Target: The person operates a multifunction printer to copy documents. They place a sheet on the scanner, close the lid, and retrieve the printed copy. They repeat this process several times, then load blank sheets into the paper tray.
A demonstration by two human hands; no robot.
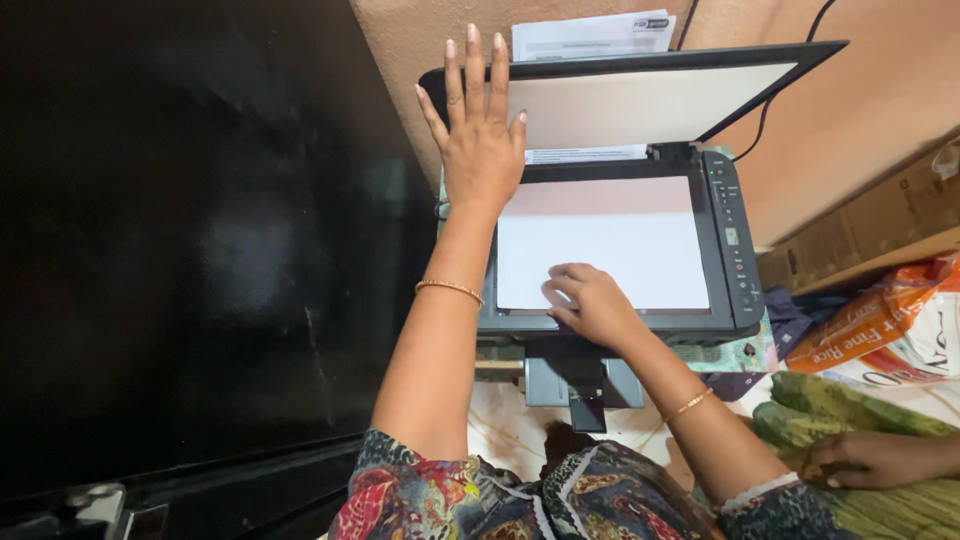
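- Your left hand (478, 130) is propping the scanner lid (640, 100) up, palm flat, fingers spread, gripping nothing.
- Your right hand (590, 302) is resting loosely curled, fingertips pressing the white sheet (610, 240) lying on the scanner's glass.
- Sheet is looking light, floppy, crease-prone; slide it, then pinch the near edge.

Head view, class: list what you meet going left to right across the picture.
Dark screen → left hand → right hand → scanner's button panel → cardboard box
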